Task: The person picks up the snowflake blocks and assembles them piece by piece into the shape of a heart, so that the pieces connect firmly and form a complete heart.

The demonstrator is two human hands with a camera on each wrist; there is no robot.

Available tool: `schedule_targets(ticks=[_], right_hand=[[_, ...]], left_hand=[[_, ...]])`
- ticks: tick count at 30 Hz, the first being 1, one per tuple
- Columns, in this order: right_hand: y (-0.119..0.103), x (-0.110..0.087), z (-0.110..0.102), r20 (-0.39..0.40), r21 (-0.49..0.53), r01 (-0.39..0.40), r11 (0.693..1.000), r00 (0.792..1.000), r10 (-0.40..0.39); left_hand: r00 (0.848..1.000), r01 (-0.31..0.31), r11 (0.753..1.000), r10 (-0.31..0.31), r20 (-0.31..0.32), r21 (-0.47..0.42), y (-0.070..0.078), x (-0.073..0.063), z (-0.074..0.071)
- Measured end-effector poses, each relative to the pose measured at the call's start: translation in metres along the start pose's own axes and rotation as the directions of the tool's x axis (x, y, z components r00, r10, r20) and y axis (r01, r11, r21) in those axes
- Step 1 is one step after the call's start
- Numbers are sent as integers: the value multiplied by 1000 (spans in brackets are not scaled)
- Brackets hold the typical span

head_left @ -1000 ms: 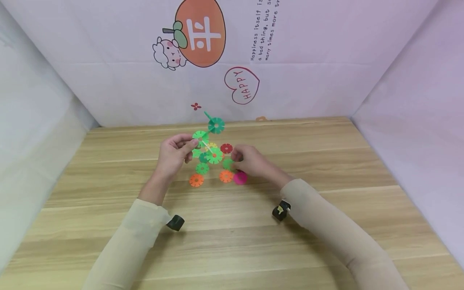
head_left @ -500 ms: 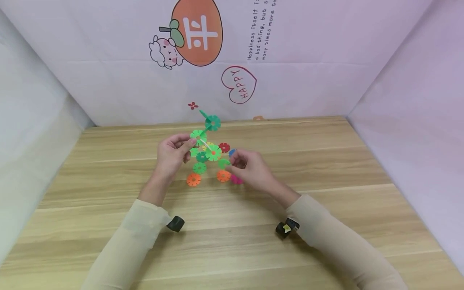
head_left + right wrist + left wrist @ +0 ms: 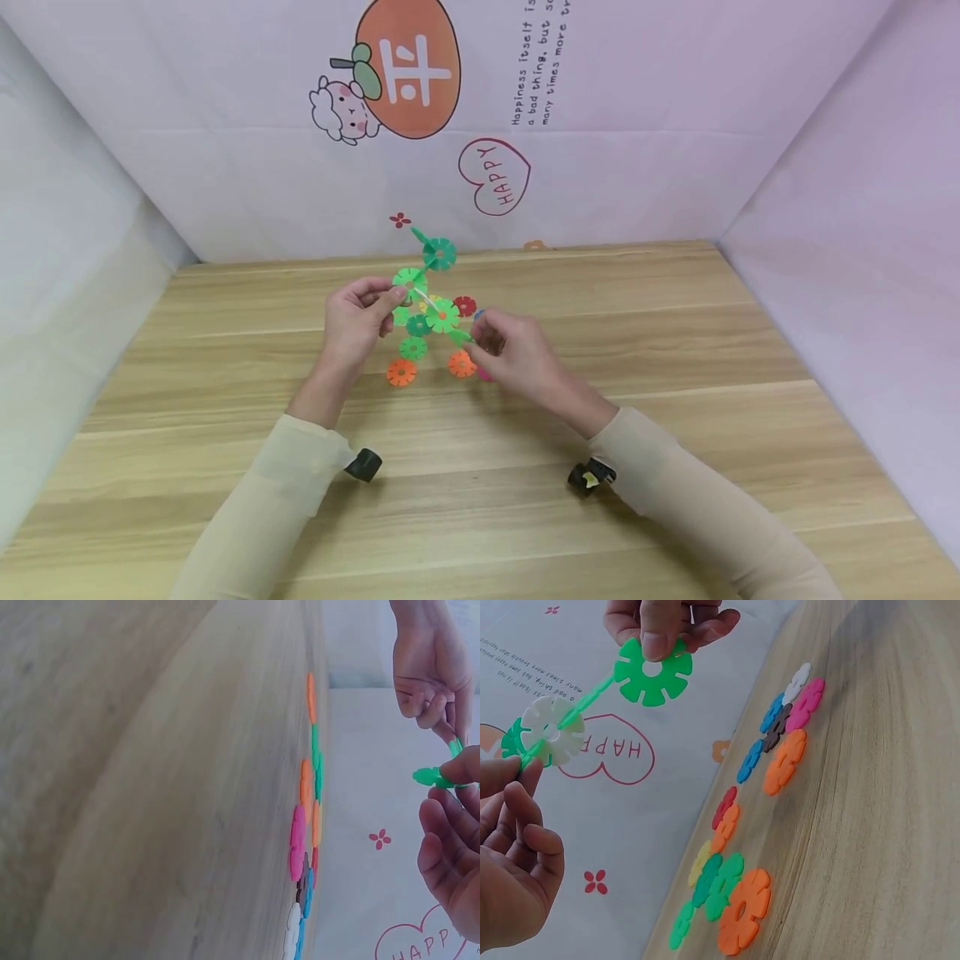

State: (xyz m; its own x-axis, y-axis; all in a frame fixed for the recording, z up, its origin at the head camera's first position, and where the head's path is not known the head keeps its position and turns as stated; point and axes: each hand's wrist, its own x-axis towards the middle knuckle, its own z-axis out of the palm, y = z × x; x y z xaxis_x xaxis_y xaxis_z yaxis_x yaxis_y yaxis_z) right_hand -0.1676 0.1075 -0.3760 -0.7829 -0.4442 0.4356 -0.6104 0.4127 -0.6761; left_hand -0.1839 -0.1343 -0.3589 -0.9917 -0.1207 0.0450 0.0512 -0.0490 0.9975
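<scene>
My left hand (image 3: 356, 318) pinches a light green slotted snowflake disc (image 3: 410, 285) between thumb and fingers. Joined to it are a white disc (image 3: 553, 729), seen edge-on from the head, another light green disc (image 3: 442, 317), and teal discs (image 3: 439, 254) sticking up at the far end. My right hand (image 3: 521, 354) pinches the rim of a separate-looking green disc (image 3: 653, 671), tilted in the head view. Its edge meets the joined green disc in the left wrist view; whether the slots interlock I cannot tell. Both hands hold these pieces above the table.
Loose discs lie flat on the wooden table (image 3: 480, 517) beneath the hands: orange (image 3: 401, 372), green (image 3: 413, 347), red (image 3: 464, 306), pink (image 3: 806, 705), blue (image 3: 750, 761), white (image 3: 797, 682) and others. A printed cloth (image 3: 615, 167) rises behind the table's back edge.
My right hand has shifted slightly left, and the green disc in it has tilted from face-on to nearly edge-on, closer to the joined piece. The left hand keeps its hold.
</scene>
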Motion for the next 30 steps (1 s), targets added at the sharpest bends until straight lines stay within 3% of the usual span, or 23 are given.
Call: schedule_targets(ticks=[7,16,22,30], right_hand=[[-1,0,-1,-18,-44,35,998,999,-36],[0,0,1,-67,-113,173,978,981,-181],[-1,0,0,-95,-113,194,974,974,-205],[-2,0,1,-74,-162,216,963,970,-230]], left_hand=[[1000,8,1000,-8,5,-16,0,0,0],[1000,-3,1000,3,-1,-3,1,0,-1],[1000,-6,1000,6,1,-12,1,0,0],[999,8,1000,-7,45,-10,2,-2,2]])
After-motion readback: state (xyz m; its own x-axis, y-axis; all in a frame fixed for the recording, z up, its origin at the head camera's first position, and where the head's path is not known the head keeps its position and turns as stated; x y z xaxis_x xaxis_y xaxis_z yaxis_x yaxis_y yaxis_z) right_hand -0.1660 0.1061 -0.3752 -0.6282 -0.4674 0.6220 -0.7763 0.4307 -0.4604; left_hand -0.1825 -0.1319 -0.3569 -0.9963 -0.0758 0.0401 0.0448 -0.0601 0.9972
